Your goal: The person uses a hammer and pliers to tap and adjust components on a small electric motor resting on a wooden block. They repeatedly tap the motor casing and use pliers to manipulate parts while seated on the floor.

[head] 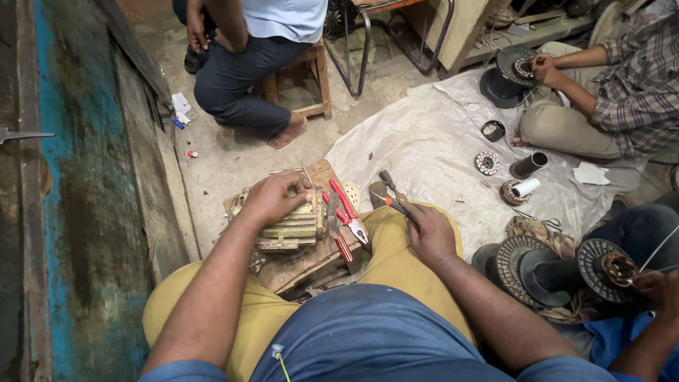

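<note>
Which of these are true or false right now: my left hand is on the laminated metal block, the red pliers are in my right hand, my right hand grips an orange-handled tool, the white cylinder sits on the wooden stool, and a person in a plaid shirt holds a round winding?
1. The left hand rests on the laminated metal block. True.
2. The red-handled pliers are in the right hand. False: they lie beside the block, untouched.
3. The right hand grips an orange-handled tool. True.
4. The white cylinder sits on the wooden stool. False: it lies on the plastic sheet.
5. A person in a plaid shirt holds a round winding. True.
</note>
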